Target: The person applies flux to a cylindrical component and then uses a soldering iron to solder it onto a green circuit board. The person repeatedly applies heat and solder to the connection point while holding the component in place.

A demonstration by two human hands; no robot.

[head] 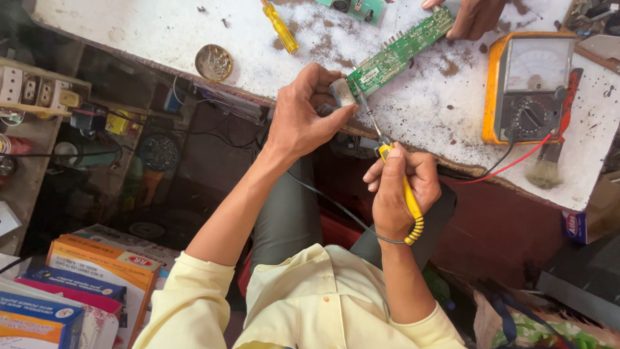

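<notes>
- Two hands meet at the edge of a stained white workbench (155, 32), as I watch from the head camera feed; the left hand (300, 119) is curled tight around a small grey cylindrical part (341, 92) at the near end of a long green circuit board (399, 50).
- The right hand (399, 194), at about five o'clock from the left, is closed in a pen grip on a yellow-handled soldering iron (408, 197), its thin metal tip (365, 111) slanting up toward eleven o'clock and meeting the board's end just beside the grey part.
- The board lies diagonally, running from the left hand toward one o'clock, where another person's hand (473, 16) presses its far end down.
- A yellow analog multimeter (529, 87) sits at three o'clock from the board, its red lead (510, 165) trailing off the bench edge; a brush (549, 165) lies beside it.
- A yellow screwdriver (279, 26) and a round tin (214, 62) rest at eleven o'clock from the left hand.
- My reading of the risk: the tip works very near the left fingertips, so a slip could burn them; the iron's black cord (329, 200) crosses the lap and could snag and jerk the tip; a shift of the far hand could move the board under the iron.
</notes>
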